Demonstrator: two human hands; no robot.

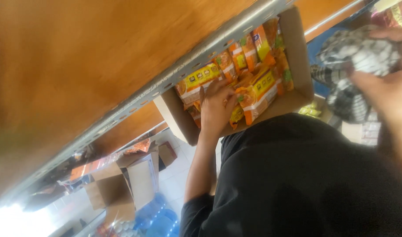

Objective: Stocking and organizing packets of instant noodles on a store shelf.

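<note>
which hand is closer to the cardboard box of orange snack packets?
Left hand: it reaches into the cardboard box, touching the packets. Right hand is off to the side, holding a patterned cloth.

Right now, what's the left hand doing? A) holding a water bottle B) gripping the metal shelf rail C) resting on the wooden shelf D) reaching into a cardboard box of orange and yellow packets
D: the left hand lies on the orange and yellow packets inside the open cardboard box, below the metal shelf rail; whether it grips a packet is unclear. The right hand holds a black-and-white patterned cloth.
</note>
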